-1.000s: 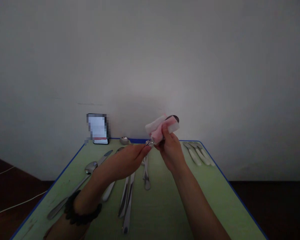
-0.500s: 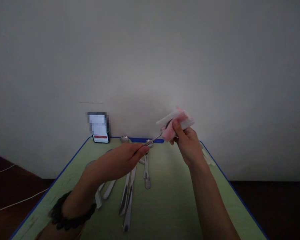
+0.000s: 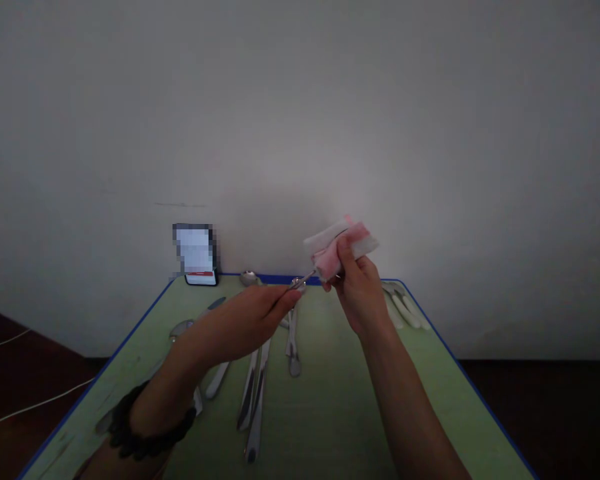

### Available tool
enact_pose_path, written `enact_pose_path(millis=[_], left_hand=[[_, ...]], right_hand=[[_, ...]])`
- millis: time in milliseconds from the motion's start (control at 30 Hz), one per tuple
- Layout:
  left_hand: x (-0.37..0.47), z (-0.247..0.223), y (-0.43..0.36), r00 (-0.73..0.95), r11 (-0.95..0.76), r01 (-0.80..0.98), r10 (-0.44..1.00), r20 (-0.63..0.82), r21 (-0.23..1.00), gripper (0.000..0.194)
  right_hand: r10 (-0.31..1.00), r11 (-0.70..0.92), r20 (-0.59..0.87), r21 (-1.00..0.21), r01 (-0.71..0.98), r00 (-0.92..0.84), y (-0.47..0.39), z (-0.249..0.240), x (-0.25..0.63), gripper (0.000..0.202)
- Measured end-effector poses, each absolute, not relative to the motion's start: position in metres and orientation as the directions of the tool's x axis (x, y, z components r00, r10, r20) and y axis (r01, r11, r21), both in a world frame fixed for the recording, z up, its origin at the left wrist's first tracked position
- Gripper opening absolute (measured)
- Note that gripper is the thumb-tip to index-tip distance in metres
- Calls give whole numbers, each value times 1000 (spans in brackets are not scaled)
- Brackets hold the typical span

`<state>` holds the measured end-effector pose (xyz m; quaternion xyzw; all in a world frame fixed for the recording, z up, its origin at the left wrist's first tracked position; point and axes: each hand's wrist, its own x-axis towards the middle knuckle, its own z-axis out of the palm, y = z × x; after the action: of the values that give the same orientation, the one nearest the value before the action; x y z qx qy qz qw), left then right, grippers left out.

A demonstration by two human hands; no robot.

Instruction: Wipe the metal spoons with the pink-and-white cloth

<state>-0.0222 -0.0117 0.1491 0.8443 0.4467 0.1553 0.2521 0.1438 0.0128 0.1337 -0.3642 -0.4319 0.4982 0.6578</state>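
My left hand (image 3: 253, 317), with a dark beaded bracelet at the wrist, is closed on the thin metal handle of a utensil (image 3: 307, 276). The utensil's far end is hidden inside a pink and white cloth (image 3: 343, 250). My right hand (image 3: 363, 287) pinches that cloth around it, thumb on top. Both hands are raised over the far part of the green table (image 3: 325, 400). Below and beside my left hand lie metal knives (image 3: 255, 427), a spoon (image 3: 249, 277) and other cutlery, partly covered by the arm.
A phone (image 3: 200, 257) leans on the wall (image 3: 300, 120) at the table's back left. Several white-handled utensils (image 3: 407, 310) lie at the back right. A white cable (image 3: 40, 402) runs beside the table on the left.
My right hand and the cloth have moved left, toward my left hand, and less of the utensil's handle shows. The white-handled utensils are now more visible. My left hand has barely moved.
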Motion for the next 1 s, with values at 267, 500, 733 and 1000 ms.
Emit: enact_pose_path(millis=[267, 500, 733, 1000], left_hand=[[-21, 149, -12, 544, -458, 690, 839, 16, 561, 45], [-21, 145, -10, 541, -455, 700, 841, 7, 550, 45], [-19, 146, -11, 540, -450, 694, 841, 7, 562, 43], [-19, 146, -10, 533, -444, 701, 846, 3, 558, 43]], right_hand=[[975, 221, 199, -903, -368, 98, 13, 133, 144, 35], [982, 187, 163, -907, -376, 95, 14, 131, 143, 39], [985, 171, 147, -905, -390, 91, 14, 131, 142, 41], [987, 164, 147, -899, -405, 72, 13, 130, 139, 39]])
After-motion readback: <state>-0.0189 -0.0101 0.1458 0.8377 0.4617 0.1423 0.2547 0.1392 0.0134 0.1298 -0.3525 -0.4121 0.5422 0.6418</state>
